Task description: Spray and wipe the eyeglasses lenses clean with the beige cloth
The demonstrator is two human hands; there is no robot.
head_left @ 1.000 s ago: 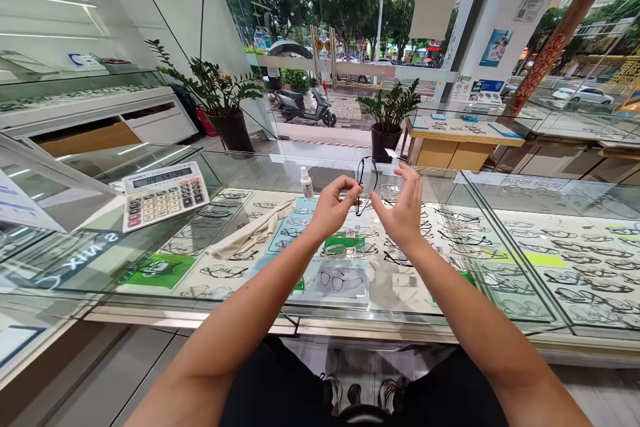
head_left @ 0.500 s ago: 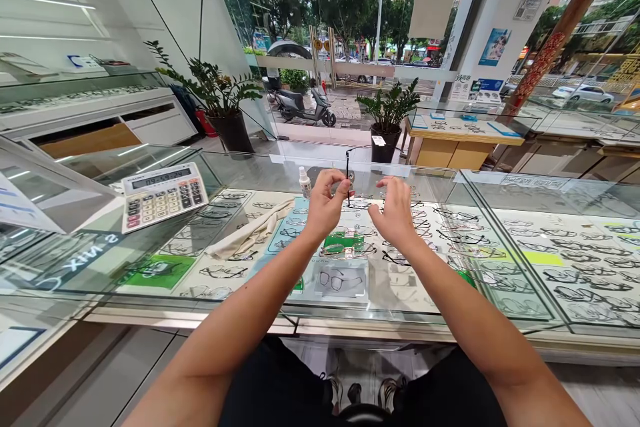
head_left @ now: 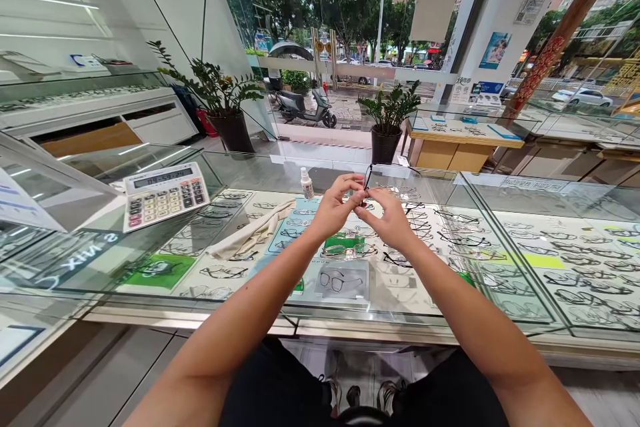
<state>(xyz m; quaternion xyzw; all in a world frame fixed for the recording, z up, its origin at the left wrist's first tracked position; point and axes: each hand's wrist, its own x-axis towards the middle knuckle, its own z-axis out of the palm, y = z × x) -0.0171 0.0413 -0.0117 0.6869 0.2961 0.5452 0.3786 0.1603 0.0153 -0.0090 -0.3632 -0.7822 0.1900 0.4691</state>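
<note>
A dark-framed pair of eyeglasses [head_left: 369,177] is held above the glass counter, one thin temple pointing up; most of the frame is hidden behind my fingers. My left hand [head_left: 336,208] pinches it from the left, thumb and fingers closed together. From the right, my right hand [head_left: 391,217] meets it, with thumb and forefinger closed on the same glasses close to the left fingertips. Just left of my hands stands a white spray bottle [head_left: 307,183]. A cream cloth [head_left: 255,230] lies crumpled further left.
Under the counter's glass top [head_left: 240,170] lie rows of spectacle frames [head_left: 459,239]. A large calculator [head_left: 165,195] sits on the left. Potted plants [head_left: 387,117] stand beyond the counter, by the window.
My right hand has moved left and closed on the eyeglasses, which it was apart from before. My left hand has shifted right with them, and the raised temple now leans.
</note>
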